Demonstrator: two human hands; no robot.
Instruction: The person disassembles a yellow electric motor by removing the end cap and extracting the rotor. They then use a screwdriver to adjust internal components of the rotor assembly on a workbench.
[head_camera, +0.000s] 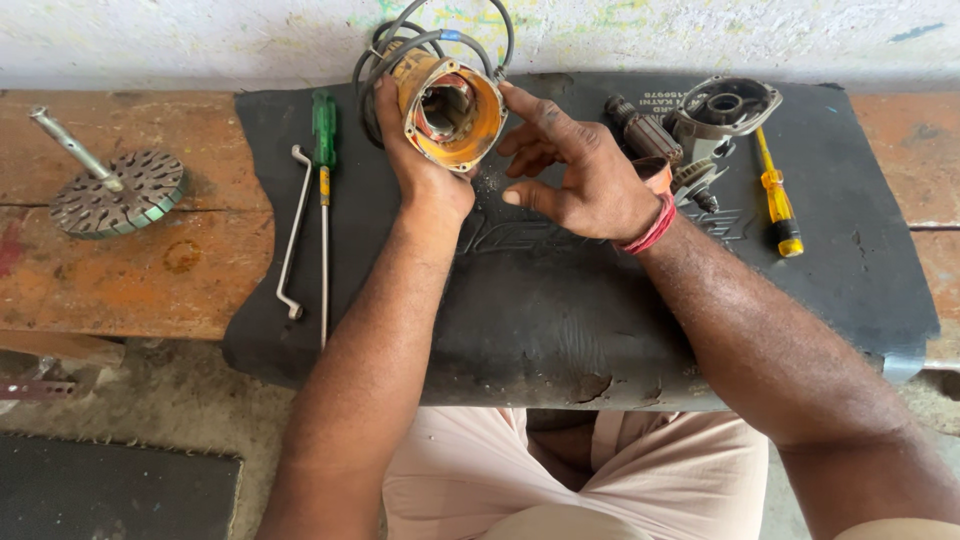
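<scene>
My left hand (418, 165) grips an orange tool motor housing (450, 110) from its left side, its open end tilted toward me with copper windings visible inside. A grey cable (400, 35) loops from the housing's back. My right hand (575, 165) touches the housing's right rim with its index finger, the other fingers spread apart. A red band circles my right wrist. Both hands are over a black rubber mat (560, 310) laid on a wooden bench.
A green-handled screwdriver (323, 170) and a bent metal rod (293, 235) lie left on the mat. An armature (645, 130), a grey gear housing (722, 108) and a yellow screwdriver (776, 195) lie right. A flap disc with a spindle (115, 190) sits on the bench (150, 270).
</scene>
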